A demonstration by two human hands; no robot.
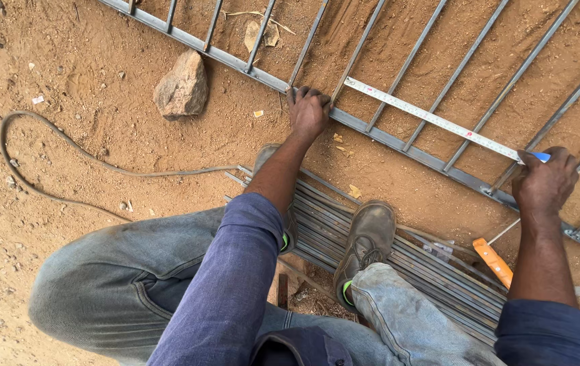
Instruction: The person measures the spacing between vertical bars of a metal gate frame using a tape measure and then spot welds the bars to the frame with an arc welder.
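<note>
Tape measure point(432, 119) stretches between left hand point(308, 112), pinning it, and gripping right hand point(544, 183).

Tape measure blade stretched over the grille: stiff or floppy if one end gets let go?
Probably springy: the tape blade spans straight between left hand and right hand. Thin and narrow, so likely light, and it may buckle or slide across the metal grille.

No packages, labels, signs or screens here.
</note>
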